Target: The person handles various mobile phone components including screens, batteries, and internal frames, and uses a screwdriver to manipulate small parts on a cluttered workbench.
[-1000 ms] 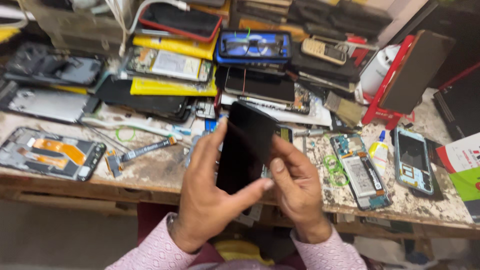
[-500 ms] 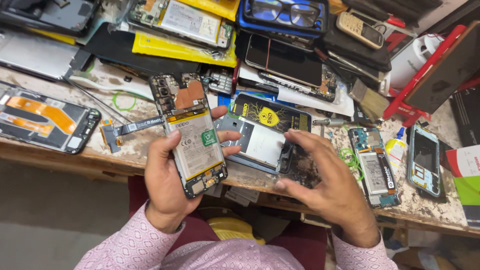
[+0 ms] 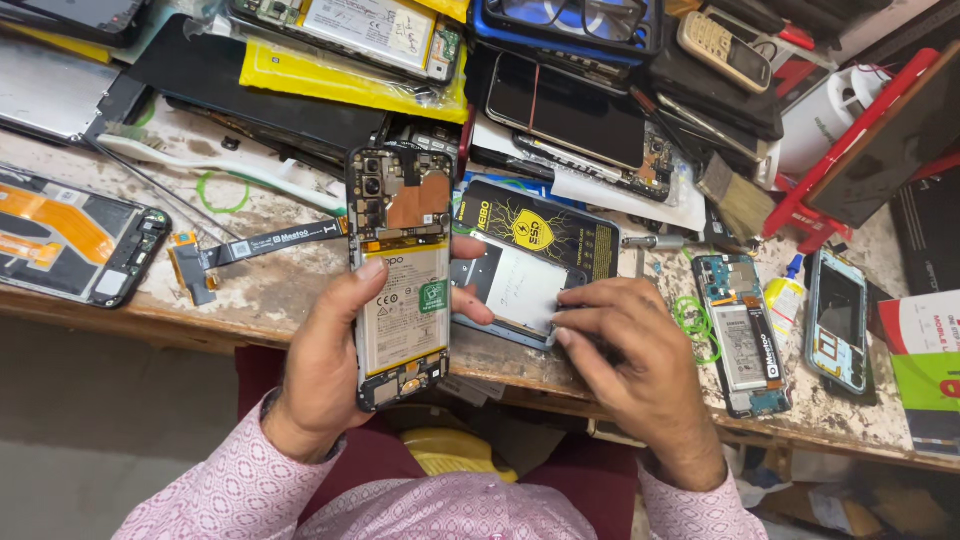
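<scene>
we saw the left hand [image 3: 325, 365] gripping an opened phone [image 3: 402, 275] with its back cover off, thumb across the battery, fingers wrapped behind and peeking out on the phone's right edge, so it was clenched around the phone body. the phone was held upright above the near edge of the workbench [image 3: 270, 290], camera end up, circuit board and copper shield visible at its top, battery below. right of the phone the right hand [image 3: 640, 360] lay palm down, fingertips pressing on a black and yellow flat package [image 3: 535, 255] that lay on the bench touching the phone's right side; it was not closed around anything, just resting with fingers bent on the package edge. left of the phone a flex ribbon cable [image 3: 255, 245] lay flat, its end reaching the phone's left edge. further left of the phone sat a phone frame with an orange flex [image 3: 70, 240]. well to the right of the phone lay another opened handset [image 3: 742, 335], a small glue bottle [image 3: 785, 295] and a phone with a teal case [image 3: 838, 320]. up and right of the phone was a brush [image 3: 735, 200]. behind the phone, a yellow pouch [image 3: 340, 85] and a dark screen [image 3: 565, 110].
</scene>
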